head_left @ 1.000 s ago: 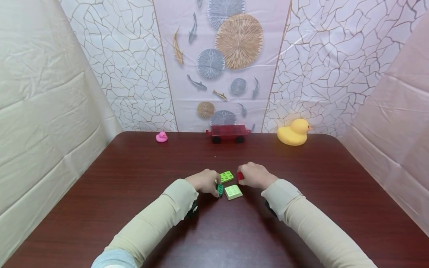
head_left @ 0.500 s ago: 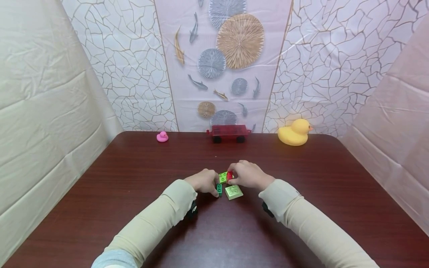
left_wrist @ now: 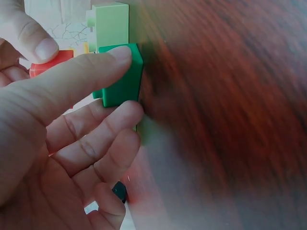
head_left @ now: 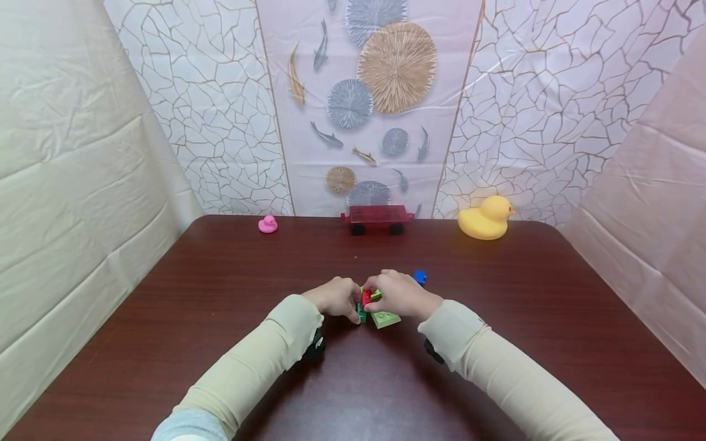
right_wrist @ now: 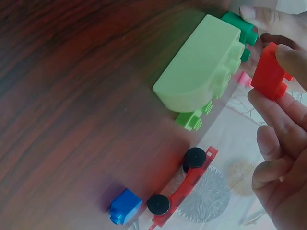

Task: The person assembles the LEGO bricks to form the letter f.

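Note:
Near the middle of the table, my left hand (head_left: 335, 297) pinches a dark green toy brick (left_wrist: 122, 79) between thumb and fingers, low against the tabletop. My right hand (head_left: 401, 295) holds a red toy brick (right_wrist: 267, 73) by thumb and fingers, raised just above the green one; the right wrist view shows a gap between them. Beside these lies a pale green toy brick (right_wrist: 199, 67) with a curved end. Behind it sits a lime green toy brick (right_wrist: 190, 120), mostly covered by my right hand in the head view. A blue toy brick (head_left: 420, 277) lies beyond my right hand.
Along the far edge of the brown table (head_left: 220, 367) stand a pink rubber duck (head_left: 268, 225), a red wheeled wagon base (head_left: 377, 215) and a large yellow rubber duck (head_left: 484, 219). Patterned cloth (head_left: 231, 92) hangs behind.
My right hand has moved left with the red brick, from the right of the lime brick to above the green one. The blue brick has come into view. My left hand stays nearly still.

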A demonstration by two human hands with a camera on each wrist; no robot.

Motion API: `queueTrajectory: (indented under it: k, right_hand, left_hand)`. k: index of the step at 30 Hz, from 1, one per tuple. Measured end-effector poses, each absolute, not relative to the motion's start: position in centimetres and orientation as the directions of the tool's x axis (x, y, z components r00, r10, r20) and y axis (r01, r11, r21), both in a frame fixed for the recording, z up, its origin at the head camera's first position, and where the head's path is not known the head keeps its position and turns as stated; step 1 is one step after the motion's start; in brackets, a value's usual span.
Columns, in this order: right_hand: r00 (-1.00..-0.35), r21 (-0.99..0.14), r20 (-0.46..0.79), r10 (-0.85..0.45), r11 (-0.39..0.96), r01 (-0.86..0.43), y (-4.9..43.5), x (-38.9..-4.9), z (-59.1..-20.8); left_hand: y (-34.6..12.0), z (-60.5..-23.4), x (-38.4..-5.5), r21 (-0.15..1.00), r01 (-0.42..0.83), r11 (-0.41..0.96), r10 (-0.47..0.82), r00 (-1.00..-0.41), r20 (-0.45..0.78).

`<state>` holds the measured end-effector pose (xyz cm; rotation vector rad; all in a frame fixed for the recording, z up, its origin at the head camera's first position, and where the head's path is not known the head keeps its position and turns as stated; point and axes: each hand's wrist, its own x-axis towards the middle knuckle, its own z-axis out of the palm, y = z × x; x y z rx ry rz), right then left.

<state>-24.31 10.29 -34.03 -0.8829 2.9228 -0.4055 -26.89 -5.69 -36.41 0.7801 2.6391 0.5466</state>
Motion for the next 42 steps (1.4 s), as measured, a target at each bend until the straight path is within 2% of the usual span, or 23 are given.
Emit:
queueTrajectory:
  k: [10,21,27,32,42]
  right_hand:
    - [-0.811,-0.174,0.022,-0.584,0.797,-0.579,9.4,-24.4,-34.7]
    - [-0.810,-0.242,-0.020,-0.586,0.789,-0.565,9.1,-24.6,-34.2]
    - [-0.788,-0.213,-0.039,-0.615,0.775,-0.595,8.4,-24.8,-33.7]
    - [-0.803,-0.223,-0.080,-0.590,0.796,-0.563,8.0,-25.1,-33.7]
    - [-0.831,-0.222,-0.082,-0.551,0.823,-0.523,7.9,-25.0,-33.8]
  left_hand:
    - [-5.8,-36.5,-27.0,0.447,0.466,0.764,0.589,-0.787,-0.186]
    - [-5.8,-36.1,-27.0,0.474,0.457,0.753,0.595,-0.781,-0.192]
    - [-6.2,-35.9,-27.5,0.549,0.405,0.731,0.595,-0.772,-0.223]
    - [-6.4,-36.3,-27.6,0.595,0.412,0.690,0.626,-0.753,-0.204]
    - [-6.2,-36.6,-27.6,0.559,0.481,0.675,0.651,-0.745,-0.145]
